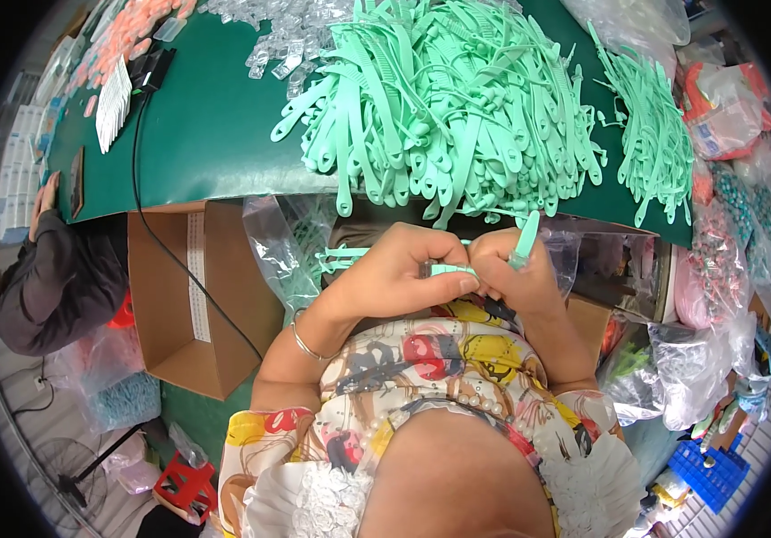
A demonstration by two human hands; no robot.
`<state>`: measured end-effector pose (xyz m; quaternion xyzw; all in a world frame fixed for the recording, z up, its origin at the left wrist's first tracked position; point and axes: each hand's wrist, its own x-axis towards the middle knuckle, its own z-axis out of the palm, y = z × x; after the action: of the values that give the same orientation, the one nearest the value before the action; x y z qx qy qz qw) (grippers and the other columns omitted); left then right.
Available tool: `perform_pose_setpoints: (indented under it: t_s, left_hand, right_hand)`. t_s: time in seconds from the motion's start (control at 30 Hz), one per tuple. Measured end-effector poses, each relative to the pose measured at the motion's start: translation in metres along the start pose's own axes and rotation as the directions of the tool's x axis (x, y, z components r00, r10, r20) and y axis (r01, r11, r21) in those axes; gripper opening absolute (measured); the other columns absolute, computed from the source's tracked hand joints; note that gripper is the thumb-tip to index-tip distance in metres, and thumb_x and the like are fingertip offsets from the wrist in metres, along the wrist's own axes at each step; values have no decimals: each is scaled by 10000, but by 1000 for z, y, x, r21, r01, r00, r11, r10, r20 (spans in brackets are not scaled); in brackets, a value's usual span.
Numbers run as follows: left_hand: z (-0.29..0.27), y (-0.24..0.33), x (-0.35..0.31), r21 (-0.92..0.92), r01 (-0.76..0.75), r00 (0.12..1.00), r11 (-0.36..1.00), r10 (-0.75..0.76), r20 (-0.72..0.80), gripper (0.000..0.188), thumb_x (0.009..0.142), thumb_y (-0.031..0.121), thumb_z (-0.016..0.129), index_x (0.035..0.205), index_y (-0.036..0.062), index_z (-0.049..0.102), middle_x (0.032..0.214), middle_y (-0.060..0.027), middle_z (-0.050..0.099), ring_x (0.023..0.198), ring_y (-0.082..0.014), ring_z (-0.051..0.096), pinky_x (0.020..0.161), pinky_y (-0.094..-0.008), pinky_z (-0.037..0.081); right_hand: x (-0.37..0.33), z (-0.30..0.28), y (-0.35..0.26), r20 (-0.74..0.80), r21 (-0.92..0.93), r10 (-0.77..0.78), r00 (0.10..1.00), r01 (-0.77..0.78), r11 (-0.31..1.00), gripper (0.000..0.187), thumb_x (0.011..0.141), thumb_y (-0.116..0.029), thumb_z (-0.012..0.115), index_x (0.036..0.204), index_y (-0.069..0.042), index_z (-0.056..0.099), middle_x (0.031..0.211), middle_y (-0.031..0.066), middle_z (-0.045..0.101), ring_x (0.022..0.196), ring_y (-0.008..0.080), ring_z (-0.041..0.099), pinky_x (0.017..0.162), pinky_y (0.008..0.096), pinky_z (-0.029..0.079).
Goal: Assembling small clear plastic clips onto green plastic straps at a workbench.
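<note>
Both my hands are close together in front of my chest, just off the near edge of the green table [215, 134]. My left hand [394, 273] is closed, pinching mint-green ridged straps [342, 258] whose ends stick out to its left. A green piece with a clear plastic part shows by its thumb. My right hand [515, 269] is closed on another mint-green strap [527, 235], its rounded end pointing up, with a clear piece at its base. My fingertips meet, so how the straps join there is hidden. Beyond them lies a large heap of mint-green straps [457, 108].
A smaller strap pile [650, 134] lies at the right, clear plastic clips [291, 49] at the back. A black cable [137, 152] hangs over the table edge past an open cardboard box [211, 305]. Filled plastic bags [717, 242] crowd the right. Another person [54, 278] sits far left.
</note>
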<state>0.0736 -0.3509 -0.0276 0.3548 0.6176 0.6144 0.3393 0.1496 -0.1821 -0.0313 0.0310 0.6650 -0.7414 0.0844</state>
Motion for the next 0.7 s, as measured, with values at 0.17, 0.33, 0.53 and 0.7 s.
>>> perform_pose_setpoints:
  t_s: [0.17,0.33,0.53,0.7]
  left_hand:
    - [3,-15,-3,-685,174,982,707,-78,170,235,817,207,564,693,7,555,588,-45,536,467,-58,426,429,-180,327]
    - [5,-8,-2,-665,171,984,727,-160,78,313,863,282,507,738,-3,542,583,-28,506,437,-47,369,411,-182,282]
    - [-1,7,0,-480,218,960,850,-275,-50,429,911,387,390,780,15,556,580,12,457,463,-43,346,432,-179,276]
    - [-10,4,-3,-420,248,946,873,-311,-88,409,911,365,398,752,23,558,572,30,438,484,-38,335,439,-186,265]
  right_hand:
    - [3,5,9,95,262,-286,953,254,931,315,821,-165,539,543,-29,479,502,13,459,410,64,362,369,222,256]
    - [4,0,19,-9,243,-294,956,287,927,217,819,-171,546,671,-16,510,634,29,502,501,58,381,436,194,279]
    - [11,0,6,-56,-130,-309,949,300,945,234,752,-93,646,928,0,522,748,7,527,579,41,393,518,178,320]
    - [3,-13,14,-146,-189,-282,948,253,949,151,708,-47,693,804,-17,581,725,-15,549,534,1,403,472,167,298]
